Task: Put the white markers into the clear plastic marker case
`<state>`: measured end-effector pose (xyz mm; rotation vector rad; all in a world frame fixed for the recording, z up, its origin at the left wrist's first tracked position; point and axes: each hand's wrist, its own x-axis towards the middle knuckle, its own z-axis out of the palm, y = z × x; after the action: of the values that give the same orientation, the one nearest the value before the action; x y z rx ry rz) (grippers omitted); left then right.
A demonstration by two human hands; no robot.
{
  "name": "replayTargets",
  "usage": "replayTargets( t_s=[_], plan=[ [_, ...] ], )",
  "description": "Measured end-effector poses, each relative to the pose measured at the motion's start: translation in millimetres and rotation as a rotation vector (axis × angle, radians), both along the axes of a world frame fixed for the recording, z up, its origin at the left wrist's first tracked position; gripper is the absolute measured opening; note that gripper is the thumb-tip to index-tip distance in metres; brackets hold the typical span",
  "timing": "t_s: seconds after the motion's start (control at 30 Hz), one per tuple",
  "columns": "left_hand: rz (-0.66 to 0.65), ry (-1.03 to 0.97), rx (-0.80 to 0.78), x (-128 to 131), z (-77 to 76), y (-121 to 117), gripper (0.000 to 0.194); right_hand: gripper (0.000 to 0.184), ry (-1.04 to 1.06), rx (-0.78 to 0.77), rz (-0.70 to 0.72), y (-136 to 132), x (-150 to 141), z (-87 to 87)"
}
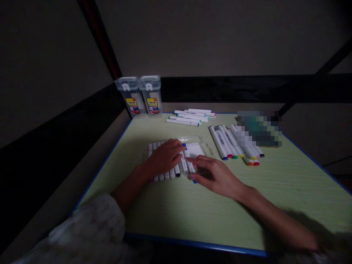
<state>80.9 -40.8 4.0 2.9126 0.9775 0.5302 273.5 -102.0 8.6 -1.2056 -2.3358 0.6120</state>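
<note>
A clear plastic tray (189, 139) lies on the table with a row of white markers (165, 175) in its left part. My left hand (166, 156) rests palm down over this row, fingers stretched toward the blue upper end of a white marker (190, 167). My right hand (217, 174) has its thumb and index finger on that blue-ended marker from the right, the thumb near its lower end. Its remaining fingers are partly hidden. Beside the marker, a white insert (195, 148) shows in the tray.
Two clear lidded boxes (130, 99) with labels stand at the back left. Several markers (189, 119) lie at the back. A pile of thicker-looking markers (228, 143) with coloured ends is at the right, by a blurred-out item (258, 128). Blue edging borders the table (170, 212).
</note>
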Motion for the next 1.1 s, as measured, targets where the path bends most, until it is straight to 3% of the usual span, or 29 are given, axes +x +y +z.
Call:
replayTargets(
  t_s=[0.2,0.57,1.1],
  plan=[
    [0.006,0.018,-0.01,1,2.3,-1,0.025,0.046,0.008,0.011,0.041,-1,2,0.3],
    [0.009,0.029,-0.001,1,2.8,-2,0.025,0.032,0.014,0.023,-0.007,0,-1,-0.9],
    [-0.002,0.013,0.009,0,-1.7,2,0.03,0.034,-0.027,0.111,0.014,2,1,-10.1]
  ],
)
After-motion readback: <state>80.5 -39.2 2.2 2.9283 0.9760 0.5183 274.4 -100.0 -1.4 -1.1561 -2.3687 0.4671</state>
